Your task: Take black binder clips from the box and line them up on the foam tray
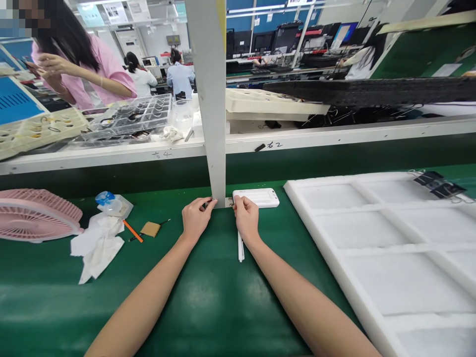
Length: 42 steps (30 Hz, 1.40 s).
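Note:
My left hand [196, 217] rests on the green belt [208, 297] at the foot of a white upright post [212, 99], its fingers pinched on a small dark part [208, 202] I cannot make out. My right hand [246, 216] is closed on the left end of a flat white device [258, 197] lying just right of the post. A thin white stick [240, 248] lies on the belt under my right wrist.
A white foam tray [390, 248] with several compartments fills the right side, binder clips [439, 184] on its far corner. At left lie a pink fan [35, 214], crumpled white cloth [98, 243], an orange pen [133, 231] and a tan pad [150, 229]. A person in pink [85, 64] stands beyond the shelf.

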### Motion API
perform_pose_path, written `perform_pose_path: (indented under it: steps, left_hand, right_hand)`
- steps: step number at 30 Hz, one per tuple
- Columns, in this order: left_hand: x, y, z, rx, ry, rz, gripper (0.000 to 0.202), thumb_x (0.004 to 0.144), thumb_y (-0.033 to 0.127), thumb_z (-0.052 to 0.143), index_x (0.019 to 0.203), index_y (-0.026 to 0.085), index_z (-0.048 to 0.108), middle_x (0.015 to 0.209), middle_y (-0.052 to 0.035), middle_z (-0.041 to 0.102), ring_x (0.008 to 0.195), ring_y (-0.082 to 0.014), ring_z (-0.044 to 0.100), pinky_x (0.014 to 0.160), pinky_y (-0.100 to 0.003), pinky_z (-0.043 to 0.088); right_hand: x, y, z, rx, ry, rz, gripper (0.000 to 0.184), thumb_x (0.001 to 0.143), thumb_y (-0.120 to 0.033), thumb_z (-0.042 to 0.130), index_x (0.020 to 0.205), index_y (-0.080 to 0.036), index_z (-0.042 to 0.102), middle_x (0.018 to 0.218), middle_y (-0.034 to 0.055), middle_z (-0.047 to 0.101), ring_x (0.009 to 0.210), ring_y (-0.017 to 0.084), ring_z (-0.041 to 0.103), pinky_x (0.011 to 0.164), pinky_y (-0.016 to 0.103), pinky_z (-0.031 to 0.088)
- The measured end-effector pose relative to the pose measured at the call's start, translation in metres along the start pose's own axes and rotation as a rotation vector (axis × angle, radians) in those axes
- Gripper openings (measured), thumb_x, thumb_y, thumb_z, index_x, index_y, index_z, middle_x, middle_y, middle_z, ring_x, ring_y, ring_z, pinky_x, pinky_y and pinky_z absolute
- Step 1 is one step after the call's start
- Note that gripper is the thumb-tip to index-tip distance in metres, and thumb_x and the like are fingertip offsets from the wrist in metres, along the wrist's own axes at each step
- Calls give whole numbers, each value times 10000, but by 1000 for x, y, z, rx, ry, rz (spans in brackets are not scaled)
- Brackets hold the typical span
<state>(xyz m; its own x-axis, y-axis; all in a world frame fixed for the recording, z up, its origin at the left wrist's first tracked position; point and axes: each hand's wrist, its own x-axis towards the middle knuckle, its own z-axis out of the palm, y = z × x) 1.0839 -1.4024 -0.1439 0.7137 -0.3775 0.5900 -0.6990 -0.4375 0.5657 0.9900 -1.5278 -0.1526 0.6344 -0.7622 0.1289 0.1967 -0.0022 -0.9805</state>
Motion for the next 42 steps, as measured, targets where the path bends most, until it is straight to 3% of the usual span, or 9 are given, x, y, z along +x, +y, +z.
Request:
perform_pose_path:
  steps: [13, 27, 42]
  left_hand:
    - [1, 2, 2, -59, 48, 0, 221, 887, 399, 690, 913, 205, 793, 898, -40, 776, 519, -105, 571, 561, -257, 484]
    - [12, 10, -6, -70, 91, 58, 252, 899, 425, 678, 935, 205, 795, 921, -48, 774, 500, -99, 571, 546, -261, 486]
    - [20, 22, -14, -100, 114, 25, 278, 901, 451, 668, 923, 206, 798, 926, -54, 775, 507, -104, 576, 548, -268, 492]
  right_hand:
    - [0, -2, 0, 1, -1, -3, 447, 924, -490, 573, 600, -200, 468, 513, -41, 369, 489, 127, 326, 502, 269, 280]
    - [-1, -1, 1, -5, 3, 3, 443, 921, -482, 570, 596, -199, 466, 522, -36, 378, 498, 129, 347, 495, 267, 285]
    - [-1, -1, 0, -6, -6, -1, 448, 933, -483, 575, 604, -199, 466, 529, -36, 378, 504, 131, 346, 501, 267, 287]
